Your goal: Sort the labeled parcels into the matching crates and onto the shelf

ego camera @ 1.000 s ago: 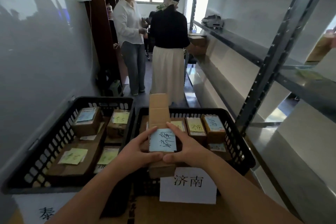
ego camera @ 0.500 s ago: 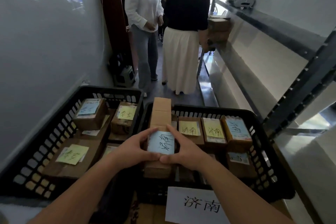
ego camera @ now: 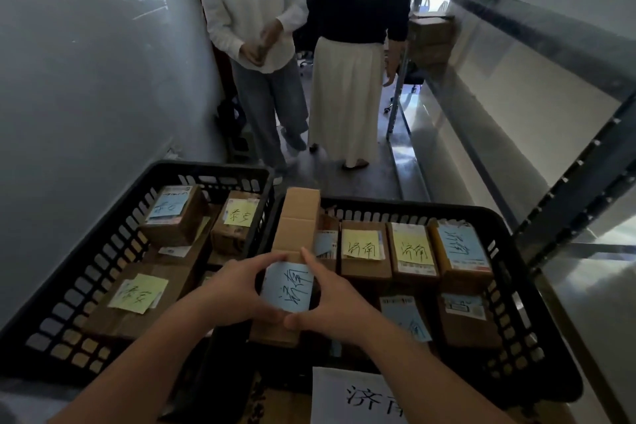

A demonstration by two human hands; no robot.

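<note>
A long brown cardboard parcel [ego camera: 298, 220] with a blue handwritten note [ego camera: 288, 286] lies over the left end of the right black crate [ego camera: 537, 348]. My left hand [ego camera: 237, 289] grips its left side and my right hand [ego camera: 330, 299] grips its right side, thumbs nearly meeting at the near end. The right crate holds several boxes with yellow and blue notes, and a white paper sign [ego camera: 354, 396] hangs on its front. The left black crate [ego camera: 86, 272] holds several boxes with yellow and blue notes.
Two people [ego camera: 303, 45] stand in the narrow aisle beyond the crates. A grey metal shelf [ego camera: 537, 45] runs along the right wall, with cardboard boxes [ego camera: 430, 34] at its far end. A grey wall closes the left side.
The view has tilted down and come closer to the crates. Both hands have lowered the long parcel toward the left end of the right crate. The two people have shifted slightly.
</note>
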